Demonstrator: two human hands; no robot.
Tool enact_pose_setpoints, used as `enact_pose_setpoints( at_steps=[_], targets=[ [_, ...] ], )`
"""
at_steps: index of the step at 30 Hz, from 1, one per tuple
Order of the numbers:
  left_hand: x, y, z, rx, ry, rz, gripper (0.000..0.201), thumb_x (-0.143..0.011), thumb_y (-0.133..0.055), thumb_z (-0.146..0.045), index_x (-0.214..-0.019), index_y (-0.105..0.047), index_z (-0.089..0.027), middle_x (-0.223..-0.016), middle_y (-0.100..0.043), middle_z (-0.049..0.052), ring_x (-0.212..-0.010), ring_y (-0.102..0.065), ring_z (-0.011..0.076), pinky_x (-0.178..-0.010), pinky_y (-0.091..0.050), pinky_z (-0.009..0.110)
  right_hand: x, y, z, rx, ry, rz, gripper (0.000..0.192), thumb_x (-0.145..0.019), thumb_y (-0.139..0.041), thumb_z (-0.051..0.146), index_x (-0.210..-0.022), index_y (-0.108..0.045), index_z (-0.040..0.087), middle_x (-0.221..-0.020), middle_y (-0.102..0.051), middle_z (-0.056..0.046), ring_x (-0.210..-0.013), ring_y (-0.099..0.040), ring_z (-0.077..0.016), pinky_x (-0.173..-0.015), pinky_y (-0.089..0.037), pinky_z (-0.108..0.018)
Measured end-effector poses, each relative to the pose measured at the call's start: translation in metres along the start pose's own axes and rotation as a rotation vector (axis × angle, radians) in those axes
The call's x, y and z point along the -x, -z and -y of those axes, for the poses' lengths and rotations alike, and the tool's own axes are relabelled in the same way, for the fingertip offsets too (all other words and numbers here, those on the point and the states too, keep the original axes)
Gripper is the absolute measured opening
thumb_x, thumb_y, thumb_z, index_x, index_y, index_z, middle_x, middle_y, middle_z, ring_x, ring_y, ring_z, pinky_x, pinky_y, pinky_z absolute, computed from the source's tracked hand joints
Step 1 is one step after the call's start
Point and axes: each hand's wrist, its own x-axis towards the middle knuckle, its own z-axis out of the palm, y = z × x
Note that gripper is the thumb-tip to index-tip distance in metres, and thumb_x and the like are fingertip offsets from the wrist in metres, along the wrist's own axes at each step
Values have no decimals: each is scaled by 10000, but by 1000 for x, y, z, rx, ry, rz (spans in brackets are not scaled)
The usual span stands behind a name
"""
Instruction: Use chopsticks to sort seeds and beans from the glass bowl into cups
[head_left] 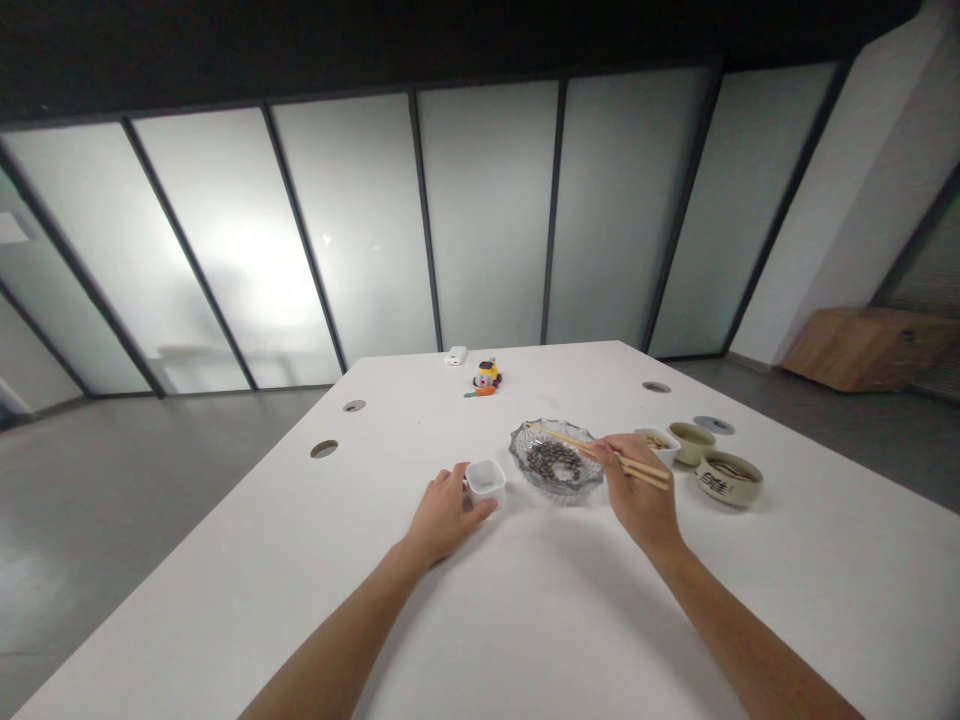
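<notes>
Right fingers [606, 456] pinched shut on chopsticks [651, 473], over glass bowl [555, 488], left fingers [456, 475] clasping cup [487, 477] (white).

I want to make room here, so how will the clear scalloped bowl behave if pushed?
The clear scalloped bowl looks stiff and perhaps breakable, given its glass-like wall. Wide and low, it probably won't tip easily. The small dark pieces inside seem loose, so they may shift with a jerk.

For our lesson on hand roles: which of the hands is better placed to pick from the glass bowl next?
Probably the right hand: it holds chopsticks reaching over the glass bowl, while the left hand holds the small container.
</notes>
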Motion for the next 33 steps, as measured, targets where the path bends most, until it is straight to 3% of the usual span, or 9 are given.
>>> enact_pose_setpoints(
  at_steps=[2,8,12,15,18,22,33],
  targets=[
    [0,0,0,-1,3,-4,544,-1004,-739,-522,-1444,-624,-223,-1248,-757,128,-1229,-712,359,-1090,-533,439,1,-1,6,-98,-58,-8,527,-1075,-643,726,-884,-788,257,-847,-786,-67,-773,-761,-255,-731,-643,-390],
    [0,-2,3,10,-4,-10,526,-1006,-729,-517,-1433,-628,-228,-1251,-751,126,-1223,-706,353,-1090,-537,444,8,-9,22,-345,-196,223,528,-1004,-731,764,-819,-788,273,-811,-806,-54,-730,-813,-269,-682,-696,-391],
    [-1,-3,5,14,-9,-10,550,-1003,-725,-537,-1442,-619,-223,-1245,-749,127,-1208,-707,352,-1083,-542,449,5,-6,18,-258,-195,133,562,-1024,-680,793,-858,-784,267,-795,-815,-61,-752,-818,-275,-675,-665,-377],
    [-2,-4,6,8,-12,-7,566,-1002,-726,-532,-1453,-612,-209,-1234,-749,134,-1206,-707,357,-1086,-540,458,3,-2,8,-81,-114,58,583,-1043,-645,799,-865,-787,261,-794,-797,-63,-751,-788,-262,-689,-629,-371],
    [-1,-3,5,7,-9,-3,549,-1005,-725,-527,-1440,-619,-209,-1230,-748,134,-1204,-708,358,-1085,-538,457,3,-3,0,46,-7,103,593,-1067,-611,789,-864,-786,260,-794,-777,-61,-725,-744,-247,-692,-609,-374],
    [-1,-2,3,8,-5,-3,543,-1011,-720,-533,-1442,-618,-219,-1241,-749,130,-1199,-708,351,-1081,-536,448,7,-6,-6,52,63,172,590,-1099,-573,766,-872,-780,262,-817,-779,-63,-738,-741,-245,-715,-620,-376],
    [0,-2,2,6,-17,-3,539,-1015,-721,-519,-1448,-620,-214,-1214,-752,127,-1209,-703,351,-1084,-531,439,7,-6,-7,55,54,150,573,-1104,-582,744,-884,-790,257,-835,-776,-68,-736,-739,-241,-715,-631,-372]
  ],
)
